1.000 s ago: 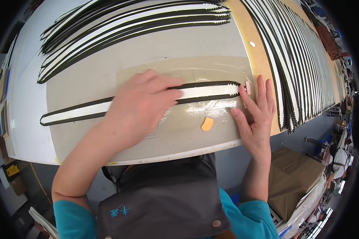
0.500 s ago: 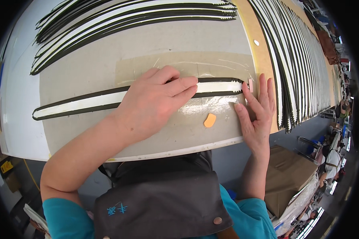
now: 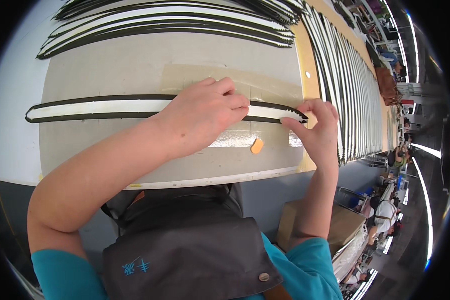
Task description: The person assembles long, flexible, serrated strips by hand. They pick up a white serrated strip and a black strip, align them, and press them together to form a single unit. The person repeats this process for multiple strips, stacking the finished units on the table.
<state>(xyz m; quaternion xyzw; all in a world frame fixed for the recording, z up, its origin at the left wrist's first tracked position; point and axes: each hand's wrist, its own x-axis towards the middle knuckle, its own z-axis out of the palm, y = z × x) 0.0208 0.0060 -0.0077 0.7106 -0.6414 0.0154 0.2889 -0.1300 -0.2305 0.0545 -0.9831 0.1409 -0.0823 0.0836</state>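
Note:
A long, narrow strip (image 3: 110, 107) with a white middle and black edges lies across the board in front of me. Its left end is rounded and its right end tapers to a notched black point. My left hand (image 3: 207, 112) rests over the strip right of its middle, fingers curled and closed at its edges. At the tapered end, my right hand (image 3: 319, 129) has its thumb and forefinger closed about the two edges of the strip. Below the strip sits a small orange piece (image 3: 257, 146), apart from both hands.
More black-edged white strips (image 3: 160, 27) lie together at the far side of the table. A dense row of similar strips (image 3: 352, 85) covers the right side. A small white piece (image 3: 308, 74) sits near the board's right edge. Brown boxes (image 3: 342, 222) stand below right.
My right hand has gone from spread fingers beside the strip's end to a pinch at that end, which now looks more pointed. The strip lies more level; the view has shifted.

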